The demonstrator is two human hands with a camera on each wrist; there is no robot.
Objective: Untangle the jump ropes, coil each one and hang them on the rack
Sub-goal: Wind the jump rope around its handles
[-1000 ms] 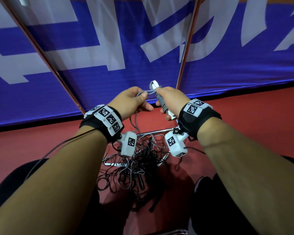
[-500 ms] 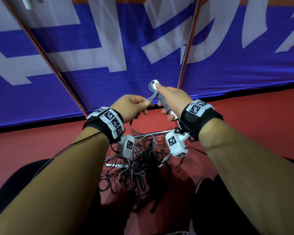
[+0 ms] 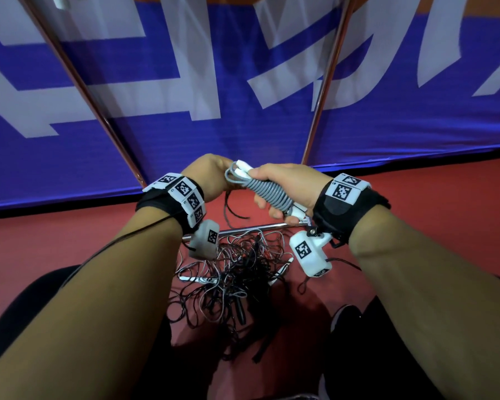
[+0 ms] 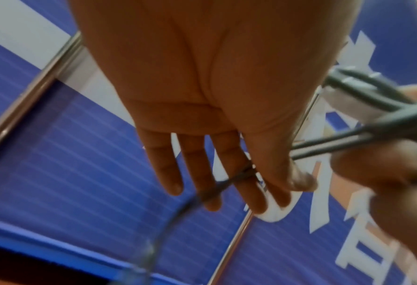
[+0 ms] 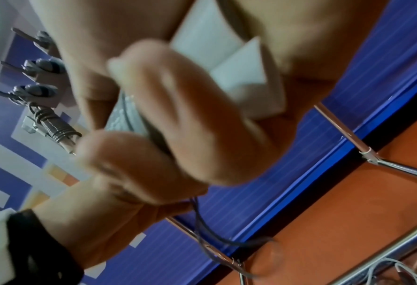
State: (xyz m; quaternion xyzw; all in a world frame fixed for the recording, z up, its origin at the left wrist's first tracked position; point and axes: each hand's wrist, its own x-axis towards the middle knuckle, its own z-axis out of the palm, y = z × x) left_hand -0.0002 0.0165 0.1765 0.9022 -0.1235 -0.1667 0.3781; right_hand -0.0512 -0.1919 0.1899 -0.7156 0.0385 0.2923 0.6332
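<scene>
A grey jump rope [image 3: 269, 193] is wound in tight coils round its two white handles [image 5: 226, 65], and my right hand [image 3: 286, 186] grips this bundle with fingers curled round it [image 5: 165, 135]. My left hand [image 3: 211, 174] is at the bundle's top end. A loose length of grey cord [image 4: 226, 182] runs under its thumb and across its fingers [image 4: 248, 185], then hangs down. On the red floor below lies a tangled pile of black and grey ropes [image 3: 237, 281]. In the right wrist view, one coiled rope [image 5: 56, 127] hangs under the rack's hooks [image 5: 39, 65].
Two slanted metal rack poles [image 3: 84, 82] [image 3: 326, 82] rise in front of a blue banner [image 3: 243, 134]. The rack's base bar [image 3: 251, 228] lies on the floor just behind the pile. My legs and a shoe [image 3: 344, 319] flank the pile.
My right hand has tilted the bundle so more of its coils show. My left hand has moved up from beside the bundle to its top end, keeping the cord.
</scene>
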